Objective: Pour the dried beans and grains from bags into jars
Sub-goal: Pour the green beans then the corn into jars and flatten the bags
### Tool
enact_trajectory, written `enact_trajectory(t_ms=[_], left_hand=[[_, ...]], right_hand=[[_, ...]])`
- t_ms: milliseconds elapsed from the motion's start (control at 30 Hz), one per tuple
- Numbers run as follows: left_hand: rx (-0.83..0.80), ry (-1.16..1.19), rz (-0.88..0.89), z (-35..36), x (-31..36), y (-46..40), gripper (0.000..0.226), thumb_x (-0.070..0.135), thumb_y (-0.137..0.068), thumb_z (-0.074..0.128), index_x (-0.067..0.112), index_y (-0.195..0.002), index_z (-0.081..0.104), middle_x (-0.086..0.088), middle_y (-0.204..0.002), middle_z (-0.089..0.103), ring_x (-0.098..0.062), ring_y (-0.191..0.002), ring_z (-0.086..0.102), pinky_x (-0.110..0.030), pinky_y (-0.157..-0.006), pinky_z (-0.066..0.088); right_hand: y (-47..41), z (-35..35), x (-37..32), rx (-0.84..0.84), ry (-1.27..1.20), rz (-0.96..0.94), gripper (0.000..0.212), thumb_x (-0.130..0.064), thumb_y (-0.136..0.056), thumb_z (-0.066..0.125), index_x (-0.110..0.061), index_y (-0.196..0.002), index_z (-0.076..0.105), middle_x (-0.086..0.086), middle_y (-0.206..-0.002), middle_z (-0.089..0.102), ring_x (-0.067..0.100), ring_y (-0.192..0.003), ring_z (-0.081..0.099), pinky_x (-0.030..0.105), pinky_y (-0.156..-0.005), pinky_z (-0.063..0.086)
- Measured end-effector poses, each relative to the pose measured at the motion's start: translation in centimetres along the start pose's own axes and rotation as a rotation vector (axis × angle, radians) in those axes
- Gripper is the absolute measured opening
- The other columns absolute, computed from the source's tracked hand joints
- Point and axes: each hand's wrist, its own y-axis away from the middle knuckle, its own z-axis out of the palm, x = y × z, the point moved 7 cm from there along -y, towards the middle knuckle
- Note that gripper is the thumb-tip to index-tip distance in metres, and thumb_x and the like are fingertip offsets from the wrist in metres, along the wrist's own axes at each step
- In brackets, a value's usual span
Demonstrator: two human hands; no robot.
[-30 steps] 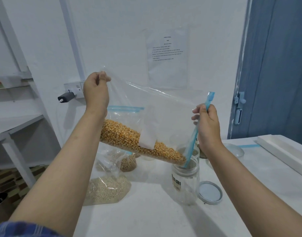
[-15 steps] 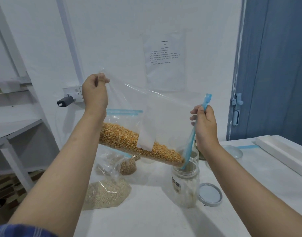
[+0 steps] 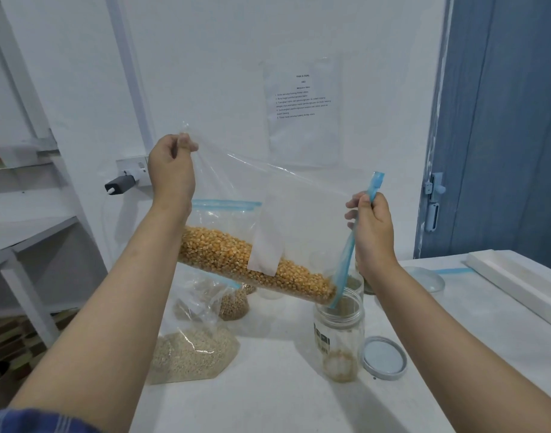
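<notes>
A clear zip bag of yellow corn kernels point(image 3: 255, 267) hangs tilted over the table, its blue zip mouth down at the right. My left hand point(image 3: 171, 170) pinches the bag's raised bottom corner. My right hand point(image 3: 372, 228) grips the blue zip strip at the mouth. The bag's low corner sits in the opening of a clear glass jar point(image 3: 339, 335), and a small heap of kernels lies on the jar's bottom. The jar's grey lid point(image 3: 384, 357) lies flat on the table just right of it.
A bag of pale grain point(image 3: 190, 354) and a bag of brown grain point(image 3: 233, 304) stand on the white table point(image 3: 268, 401) at the left. More jars stand behind the open one. A white tray point(image 3: 524, 282) lies at the right. A white shelf stands left, a blue door right.
Kernels have begun to fall into the jar and now cover its bottom. Both hands keep their hold on the bag, which has barely shifted.
</notes>
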Motion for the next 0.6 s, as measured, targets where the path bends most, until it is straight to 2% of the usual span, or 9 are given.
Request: enact_trajectory(t_ms=[267, 467, 600], left_hand=[[0.004, 0.021, -0.004, -0.21, -0.75, -0.22, 0.032, 0.023, -0.102, 0.047, 0.029, -0.072, 0.057, 0.012, -0.086, 0.062, -0.007, -0.09, 0.053, -0.025, -0.094, 0.044], [0.005, 0.015, -0.013, -0.26, -0.88, -0.16, 0.032, 0.023, -0.102, 0.047, 0.028, -0.072, 0.057, 0.014, -0.082, 0.06, -0.002, -0.082, 0.052, -0.023, -0.091, 0.043], [0.016, 0.02, -0.015, -0.36, -0.86, -0.2, 0.032, 0.021, -0.102, 0.047, 0.029, -0.073, 0.056, 0.014, -0.084, 0.061, -0.003, -0.084, 0.054, -0.024, -0.094, 0.044]], right_hand=[[-0.1, 0.2, 0.15, -0.005, -0.007, 0.0, 0.023, -0.022, -0.107, 0.036, -0.023, -0.091, 0.052, -0.008, -0.088, 0.059, 0.01, -0.077, 0.052, 0.027, -0.077, 0.043], [-0.18, 0.33, 0.35, -0.012, 0.001, 0.002, 0.023, -0.024, -0.107, 0.036, -0.022, -0.091, 0.052, -0.008, -0.089, 0.059, 0.01, -0.078, 0.052, 0.031, -0.082, 0.044], [-0.2, 0.36, 0.31, -0.006, 0.001, 0.005, 0.023, -0.024, -0.107, 0.036, -0.023, -0.09, 0.052, -0.007, -0.09, 0.059, 0.01, -0.079, 0.052, 0.031, -0.083, 0.045]])
